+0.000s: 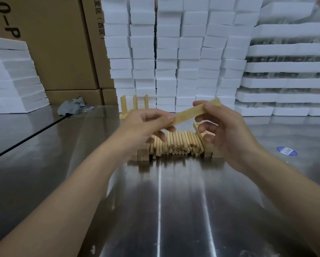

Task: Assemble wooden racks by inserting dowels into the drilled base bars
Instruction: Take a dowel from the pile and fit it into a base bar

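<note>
A pale wooden base bar [189, 113] is held in the air above the table, tilted up to the right. My left hand [146, 125] pinches its lower left end. My right hand [224, 130] grips its upper right end between thumb and fingers. Under the hands lies a pile of short wooden dowels [177, 144], flanked by stacked base bars on the left [142, 154] and on the right [211, 151]. An assembled rack with three upright dowel pairs [135, 104] stands behind my left hand.
The steel table [161, 201] is shiny and reflective. White foam blocks [174, 52] are stacked high behind it, foam trays [288, 67] at right, more foam [12, 76] at left. Cardboard boxes [59, 43] stand back left. A grey rag [72, 107] and a blue sticker [287, 151] lie on the table.
</note>
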The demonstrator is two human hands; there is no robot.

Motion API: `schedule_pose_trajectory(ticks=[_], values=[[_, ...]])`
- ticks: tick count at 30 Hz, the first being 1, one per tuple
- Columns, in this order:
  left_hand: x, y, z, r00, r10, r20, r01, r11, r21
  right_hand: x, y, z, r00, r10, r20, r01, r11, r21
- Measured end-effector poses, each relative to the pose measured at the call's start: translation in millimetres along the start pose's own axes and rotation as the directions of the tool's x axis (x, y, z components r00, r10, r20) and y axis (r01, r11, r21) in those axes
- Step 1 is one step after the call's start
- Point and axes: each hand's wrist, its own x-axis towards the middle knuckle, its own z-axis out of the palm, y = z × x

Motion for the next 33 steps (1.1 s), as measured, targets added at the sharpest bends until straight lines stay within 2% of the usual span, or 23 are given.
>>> schedule_pose_trajectory(ticks=[2, 4, 6, 11, 16, 18, 20, 23, 28, 29, 30, 32, 33], values=[[0, 0, -7, 0.991, 0.069, -0.111, -0.063, 0.996, 0.059, 1, -3, -7, 0.999, 0.010, 0.044, -0.007, 0.998, -0.067], [-1, -1, -12, 0.978, 0.139, -0.155, -0.120, 0.985, 0.125, 1, -5, -14, 0.998, -0.012, 0.055, 0.024, 0.978, -0.207], [-2, -3, -12, 0.967, 0.194, -0.165, -0.160, 0.967, 0.199, 1, -6, -18, 0.997, -0.039, 0.070, 0.060, 0.943, -0.327], [-3, -5, -14, 0.963, 0.222, -0.151, -0.173, 0.943, 0.284, 1, -12, -24, 0.987, -0.084, 0.139, 0.138, 0.882, -0.449], [-5, -6, -8, 0.968, 0.228, -0.101, -0.162, 0.883, 0.441, -1, -14, -23, 0.959, -0.145, 0.245, 0.283, 0.590, -0.756], [-4, -7, -4, 0.973, 0.223, -0.055, -0.158, 0.826, 0.541, 0, -16, -24, 0.955, -0.088, 0.284, 0.292, 0.459, -0.839], [-4, -9, 0, 0.983, 0.182, 0.026, -0.155, 0.744, 0.649, 1, -19, -28, 0.948, 0.029, 0.318, 0.287, 0.362, -0.887], [-5, -14, 6, 0.986, 0.091, 0.141, -0.166, 0.644, 0.747, 0, -18, -30, 0.926, 0.183, 0.329, 0.266, 0.302, -0.916], [-6, -17, 11, 0.976, -0.031, 0.216, -0.171, 0.509, 0.844, -2, -2, -21, 0.865, 0.359, 0.350, 0.295, 0.200, -0.934], [-7, -14, 10, 0.980, -0.031, 0.194, -0.150, 0.522, 0.839, -3, -2, -22, 0.862, 0.371, 0.345, 0.293, 0.191, -0.937], [-8, -10, 7, 0.991, -0.003, 0.135, -0.106, 0.607, 0.788, -3, -5, -23, 0.874, 0.355, 0.332, 0.278, 0.194, -0.941], [-9, -2, 2, 0.987, 0.144, -0.070, -0.085, 0.846, 0.527, 0, -10, -28, 0.935, 0.203, 0.290, 0.233, 0.265, -0.936], [-8, 0, -1, 0.946, 0.252, -0.206, -0.142, 0.888, 0.438, 2, -11, -30, 0.960, 0.091, 0.266, 0.229, 0.296, -0.927]])
